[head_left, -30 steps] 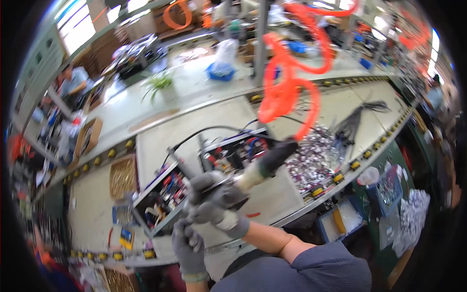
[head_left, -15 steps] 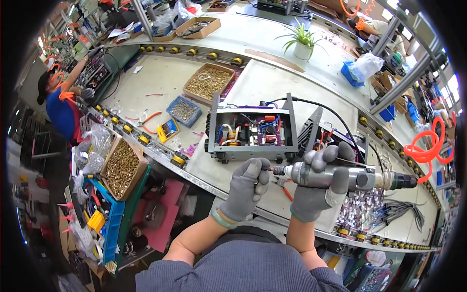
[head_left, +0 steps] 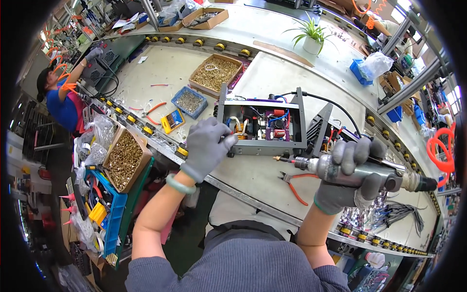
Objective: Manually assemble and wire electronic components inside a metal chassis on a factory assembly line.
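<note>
My right hand is wrapped round a pneumatic screwdriver, which points left. A small brass-coloured screw sits at its bit tip, apart from the case. My left hand is at the near left corner of an open metal case, fingers curled and thumb against its front edge. Its fingertips are partly hidden. Inside the case are a purple circuit board, a copper coil and red and blue parts. Both hands wear grey gloves. Red-handled cutters lie between the case and my right hand.
Brass screws fill a cardboard box behind the case and another box at the left. A blue tray holds small fasteners. A black finned part stands right of the case. Another person works at the far left.
My left hand has left the screwdriver tip and moved left and up to the case's corner. The screwdriver has moved right in my right hand, with a screw now visible on its tip.
</note>
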A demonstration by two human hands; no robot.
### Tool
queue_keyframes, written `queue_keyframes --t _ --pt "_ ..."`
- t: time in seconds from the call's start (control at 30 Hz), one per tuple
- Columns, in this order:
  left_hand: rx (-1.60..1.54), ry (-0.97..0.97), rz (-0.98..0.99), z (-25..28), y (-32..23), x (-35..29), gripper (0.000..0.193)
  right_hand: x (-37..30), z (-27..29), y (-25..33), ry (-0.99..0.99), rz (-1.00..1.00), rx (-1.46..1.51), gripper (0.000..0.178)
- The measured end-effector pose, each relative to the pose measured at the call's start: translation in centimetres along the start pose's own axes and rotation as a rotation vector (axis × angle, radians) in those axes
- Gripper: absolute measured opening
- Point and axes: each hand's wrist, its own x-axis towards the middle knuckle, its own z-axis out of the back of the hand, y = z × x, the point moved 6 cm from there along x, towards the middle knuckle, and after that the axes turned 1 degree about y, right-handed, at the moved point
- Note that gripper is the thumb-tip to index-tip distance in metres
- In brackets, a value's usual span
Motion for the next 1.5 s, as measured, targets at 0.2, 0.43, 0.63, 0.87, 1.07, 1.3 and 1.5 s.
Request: queue_keyframes --t 0.2,0.43,0.63,0.87,1.07,1.3,1.5 --pt "-0.208 0.495 -0.017 -3.9 0.5 4.3 0.03 -0.9 0.4 -0.9 -0.026 -0.04 -0.06 0.055" --pt "-0.093 1.148 -0.134 -4.6 -1.8 6.7 0.035 -0.6 0.2 -1.2 -0.073 -0.044 -0.086 0.056" --pt "0.517 0.657 -0.414 -4.8 -2.2 6.6 0.025 -0.9 1.7 -1.5 -0.137 -0.013 -0.208 0.057" --pt "0.408 1.046 -0.287 -7.2 -3.4 5.6 0.018 -0.7 1.5 -2.3 -0.114 -0.063 -0.23 0.058" --pt "0.211 1.043 -0.08 -8.1 -2.2 5.7 0.02 0.0 1.6 -4.3 -0.062 -0.13 -0.046 0.056" --pt "0.143 1.029 -0.051 -8.1 -2.2 5.6 0.02 -0.1 4.8 -10.5 -0.184 -0.326 -0.129 0.052" --pt "0.186 1.057 -0.055 -8.5 -2.3 5.8 0.018 -0.5 4.7 -12.5 -0.123 -0.298 -0.179 0.051"
